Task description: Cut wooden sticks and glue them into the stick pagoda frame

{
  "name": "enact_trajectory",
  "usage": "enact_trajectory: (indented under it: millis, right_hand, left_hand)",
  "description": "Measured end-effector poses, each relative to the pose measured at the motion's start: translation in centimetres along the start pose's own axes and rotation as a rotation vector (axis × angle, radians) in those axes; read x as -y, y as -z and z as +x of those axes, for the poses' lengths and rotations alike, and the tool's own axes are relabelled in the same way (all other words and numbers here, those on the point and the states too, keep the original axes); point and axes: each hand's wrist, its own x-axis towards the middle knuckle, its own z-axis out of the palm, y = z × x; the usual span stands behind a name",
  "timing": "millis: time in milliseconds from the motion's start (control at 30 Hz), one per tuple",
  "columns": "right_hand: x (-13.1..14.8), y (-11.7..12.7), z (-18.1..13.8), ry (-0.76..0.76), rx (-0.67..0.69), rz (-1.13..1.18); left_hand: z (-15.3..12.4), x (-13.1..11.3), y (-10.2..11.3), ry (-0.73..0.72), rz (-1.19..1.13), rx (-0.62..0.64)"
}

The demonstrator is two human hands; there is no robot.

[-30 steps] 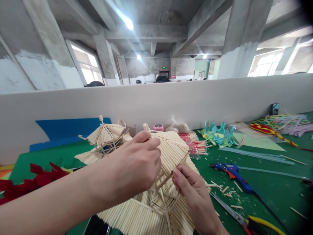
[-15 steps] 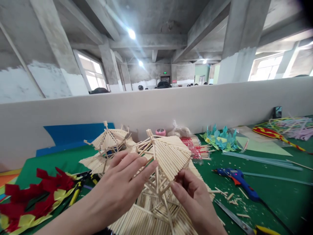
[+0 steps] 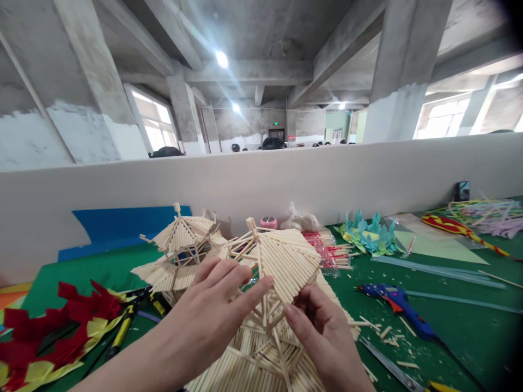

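Wooden roof (image 3: 289,264): covered where my right hand (image 3: 329,337) pinches its corner; beyond my left hand (image 3: 210,310), fingers parted, ribs (image 3: 242,243) stand bare.

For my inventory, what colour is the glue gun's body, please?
The glue gun's body is blue, head view.

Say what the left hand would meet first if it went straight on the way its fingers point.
The left hand would probably meet the pale, sloped wooden-stick roof first, though depth between them is unclear.
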Motion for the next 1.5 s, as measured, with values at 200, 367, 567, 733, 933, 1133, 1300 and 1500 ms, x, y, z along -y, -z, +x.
enact_trajectory:
  millis: [200,367,567,733,933,1133,1300,1500]
  right_hand:
    - [-0.15,0.11,-0.07,0.022,0.0,-0.016]
    - [-0.4,0.11,-0.19,0.026,0.002,-0.005]
    - [-0.81,0.02,-0.22,0.028,-0.015,0.021]
    - [-0.57,-0.08,-0.24,0.036,-0.005,0.026]
    - [-0.18,-0.25,-0.17,0.03,-0.002,-0.003]
    - [0.07,-0.21,-0.65,-0.059,-0.141,0.057]
    - [-0.02,-0.38,-0.94,-0.178,-0.082,0.117]
    - [0.14,-0.85,-0.74,-0.269,-0.114,0.317]
  left_hand:
    - [0.03,0.08,-0.42,0.017,-0.072,0.021]
    - [-0.13,0.11,-0.65,-0.002,-0.12,-0.028]
    - [0.11,0.22,-0.52,-0.005,-0.177,-0.038]
    - [0.24,0.32,-0.49,-0.008,-0.201,-0.06]
    - [0.2,0.48,-0.37,0.011,-0.208,-0.023]
    - [0.2,0.38,-0.36,0.006,-0.222,-0.055]
    - [0.13,0.59,-0.56,0.005,-0.218,-0.035]
    - [0.28,0.59,-0.53,-0.016,-0.22,-0.035]
